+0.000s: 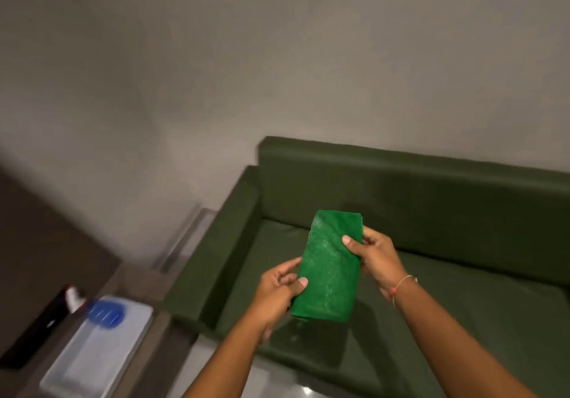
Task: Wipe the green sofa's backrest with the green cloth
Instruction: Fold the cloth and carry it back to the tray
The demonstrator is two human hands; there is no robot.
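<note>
A bright green cloth (330,269), folded into a long rectangle, hangs in the air above the seat of the dark green sofa (462,299). My left hand (282,289) pinches its lower left edge. My right hand (374,254) grips its upper right edge, thumb on the front. The sofa's backrest (416,194) runs along the wall behind the cloth, a short way beyond my hands. Nothing touches the backrest.
The sofa's left armrest (216,262) stands left of my hands. Beyond it, at the lower left, a pale tray (98,357) holds a blue object (105,312). A dark cabinet (46,262) fills the left edge. A plain wall (277,58) rises behind the sofa.
</note>
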